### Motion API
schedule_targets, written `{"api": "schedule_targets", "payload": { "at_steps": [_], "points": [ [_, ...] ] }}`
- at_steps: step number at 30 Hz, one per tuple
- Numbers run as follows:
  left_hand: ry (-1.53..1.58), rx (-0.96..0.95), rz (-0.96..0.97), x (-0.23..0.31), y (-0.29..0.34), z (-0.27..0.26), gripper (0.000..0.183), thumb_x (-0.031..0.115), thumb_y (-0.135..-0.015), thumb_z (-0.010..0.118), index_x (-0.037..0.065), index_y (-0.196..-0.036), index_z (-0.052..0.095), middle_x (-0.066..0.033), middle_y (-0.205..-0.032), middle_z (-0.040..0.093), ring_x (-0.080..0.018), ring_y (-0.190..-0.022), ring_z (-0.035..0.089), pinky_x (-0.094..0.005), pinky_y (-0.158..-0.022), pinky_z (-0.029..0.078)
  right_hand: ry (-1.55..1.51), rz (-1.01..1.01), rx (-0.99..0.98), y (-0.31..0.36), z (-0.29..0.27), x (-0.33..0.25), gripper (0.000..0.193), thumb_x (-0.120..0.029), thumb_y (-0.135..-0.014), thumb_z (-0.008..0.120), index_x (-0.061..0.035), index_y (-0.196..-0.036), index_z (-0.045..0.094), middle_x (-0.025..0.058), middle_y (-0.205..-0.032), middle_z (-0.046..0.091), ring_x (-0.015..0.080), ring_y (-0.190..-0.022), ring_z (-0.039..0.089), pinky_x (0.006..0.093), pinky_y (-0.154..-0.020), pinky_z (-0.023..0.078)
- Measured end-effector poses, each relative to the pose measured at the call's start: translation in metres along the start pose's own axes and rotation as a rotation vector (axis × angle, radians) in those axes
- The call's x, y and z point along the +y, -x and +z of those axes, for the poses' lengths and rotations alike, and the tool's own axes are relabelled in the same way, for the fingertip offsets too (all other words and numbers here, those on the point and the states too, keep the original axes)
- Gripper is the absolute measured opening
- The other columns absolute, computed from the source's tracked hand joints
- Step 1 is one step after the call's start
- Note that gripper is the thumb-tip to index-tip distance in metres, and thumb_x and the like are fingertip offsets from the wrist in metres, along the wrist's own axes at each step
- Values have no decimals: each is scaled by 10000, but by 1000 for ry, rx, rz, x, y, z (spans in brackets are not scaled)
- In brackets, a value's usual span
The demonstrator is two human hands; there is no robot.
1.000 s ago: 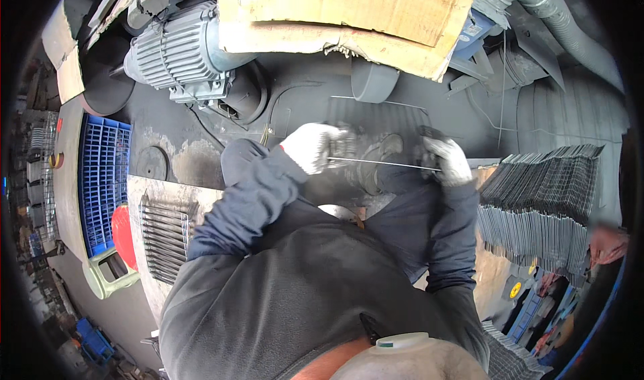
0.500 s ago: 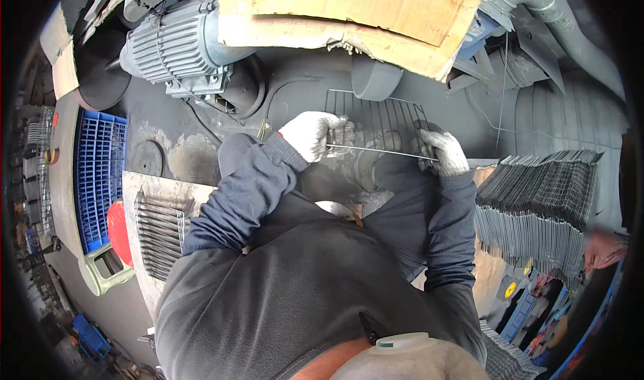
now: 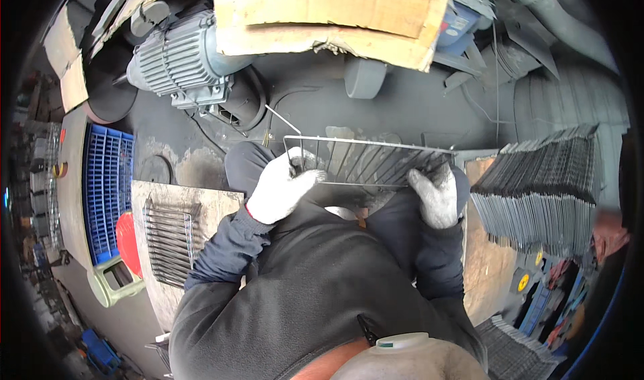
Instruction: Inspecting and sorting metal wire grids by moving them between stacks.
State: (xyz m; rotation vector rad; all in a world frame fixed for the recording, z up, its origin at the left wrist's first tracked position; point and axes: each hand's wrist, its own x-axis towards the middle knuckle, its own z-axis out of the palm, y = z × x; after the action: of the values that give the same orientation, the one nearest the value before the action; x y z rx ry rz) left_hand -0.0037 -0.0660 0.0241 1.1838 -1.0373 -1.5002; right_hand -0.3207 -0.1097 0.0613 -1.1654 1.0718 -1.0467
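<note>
In front of my lap I hold a wire rack (image 3: 362, 140), a rectangular metal frame with thin parallel rods, tilted so that its long near and far edges show. My left hand (image 3: 280, 187), in a white glove, closes round its left end with the thumb on the near side. At the right end my right hand (image 3: 435, 195), in a soiled white glove, grips the rods; some of its fingers are hidden behind the rack. Past the rack, a grey wheel (image 3: 365, 79) shows below a cardboard sheet (image 3: 329, 11).
A large stack of wire racks (image 3: 537, 192) stands on my right. A smaller pile of racks (image 3: 171, 242) lies on a board (image 3: 221, 199) to my left, beside a blue crate (image 3: 107, 192) and a red-topped stool (image 3: 127, 246). A ribbed grey motor (image 3: 178, 58) sits far left.
The rack has come away from the grey wheel toward my body, and its tilt has changed. Both hands moved nearer with it, the left one also shifting left.
</note>
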Motion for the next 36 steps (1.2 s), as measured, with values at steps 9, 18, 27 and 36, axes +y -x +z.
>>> {"api": "schedule_targets", "payload": {
  "at_steps": [9,18,27,36],
  "points": [
    [-123,-12,151,2,-8,8,205,44,-982,741,-8,-1175,694,-58,-1049,742,-112,-940,667,-280,-863,543,-113,-187,107,14,-11,25,298,85,-959,701,13,-1248,676,85,-1186,739,171,-1087,682,319,-1004,540],
    [-198,196,168,-25,-58,15,128,67,-957,771,17,-1038,686,-8,-866,702,-75,-776,598,-252,-726,505,-62,-115,-12,-68,-30,66,209,10,-995,712,-21,-1195,660,33,-1095,694,106,-956,635,272,-882,534],
    [-596,206,104,-106,-158,30,532,430,-857,853,-10,-1076,652,-194,-923,706,-348,-876,682,-443,-821,537,-170,-61,205,-127,-73,144,334,81,-947,702,-34,-1249,617,25,-1123,657,141,-997,642,297,-932,551],
    [-733,254,29,-94,-153,-14,543,468,-885,836,-13,-1040,637,-223,-940,709,-387,-886,682,-455,-828,537,-47,-67,171,-154,-25,156,256,29,-974,722,-18,-1218,662,47,-1086,693,147,-950,641,314,-901,549]
  ]
}}
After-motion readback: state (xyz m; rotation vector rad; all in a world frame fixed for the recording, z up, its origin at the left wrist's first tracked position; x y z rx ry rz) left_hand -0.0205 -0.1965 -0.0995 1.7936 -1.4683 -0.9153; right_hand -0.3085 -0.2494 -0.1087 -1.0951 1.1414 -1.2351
